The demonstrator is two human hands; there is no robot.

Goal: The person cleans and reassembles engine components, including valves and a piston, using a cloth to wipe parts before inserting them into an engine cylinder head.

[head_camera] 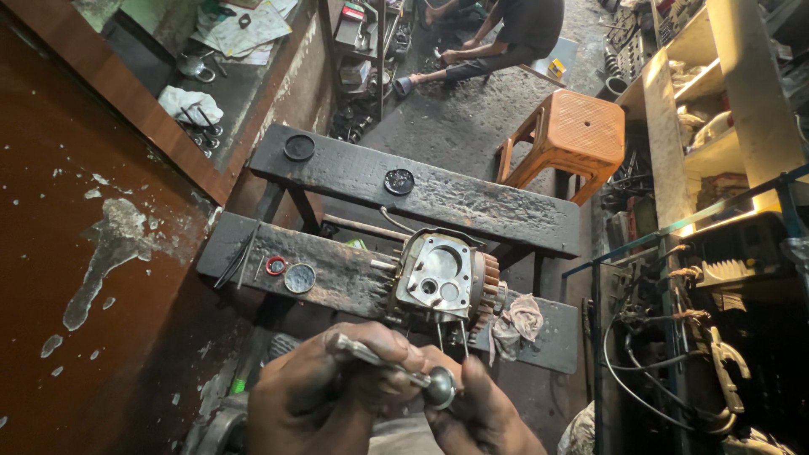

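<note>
With both my left hand [324,383] and right hand [480,413] fingers pinching the slim metal engine valve [396,369], my oily grip could let it slip onto the greasy black wooden counter [337,274].

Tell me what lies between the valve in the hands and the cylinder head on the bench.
Nothing visible. The left hand and right hand hold the valve just below the cylinder head, with only open air between them. A rag lies off to the right.
</note>
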